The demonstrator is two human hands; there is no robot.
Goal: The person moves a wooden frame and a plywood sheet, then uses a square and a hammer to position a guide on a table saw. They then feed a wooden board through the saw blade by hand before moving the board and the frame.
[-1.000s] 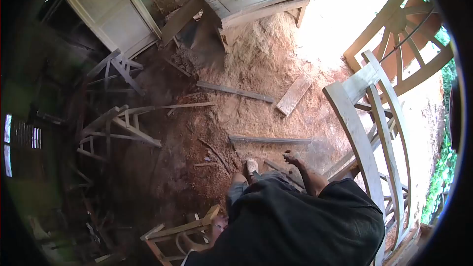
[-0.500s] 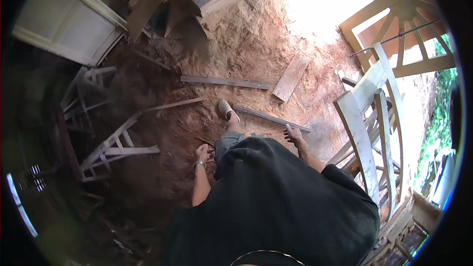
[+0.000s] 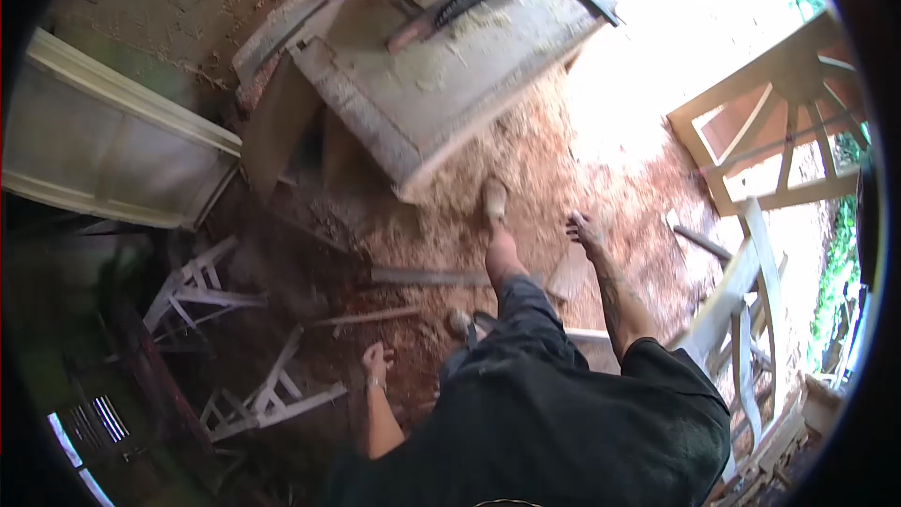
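Note:
My left hand [image 3: 377,363], with a watch at its wrist, hangs over the dark floor with its fingers loosely bent and apart, holding nothing. A thin wooden strip [image 3: 371,316] lies on the ground just above it. My right hand [image 3: 584,230] is held out over the sawdust, fingers spread and nothing in them. Below it a short flat board [image 3: 567,272] lies partly behind my forearm. A long grey plank [image 3: 432,276] runs across the floor behind my leg.
Ahead stands a workbench [image 3: 413,84] dusted with shavings, bearing a dark tool [image 3: 455,6]. White wooden frames [image 3: 272,404] stand at the left, near a pale panel [image 3: 113,145]. Curved wooden pieces [image 3: 770,291] and a fan-shaped frame [image 3: 699,136] are at the right.
One foot has stepped forward past the long plank, towards the workbench, and more of the bench top now shows. My right hand has moved forward; both hands remain empty.

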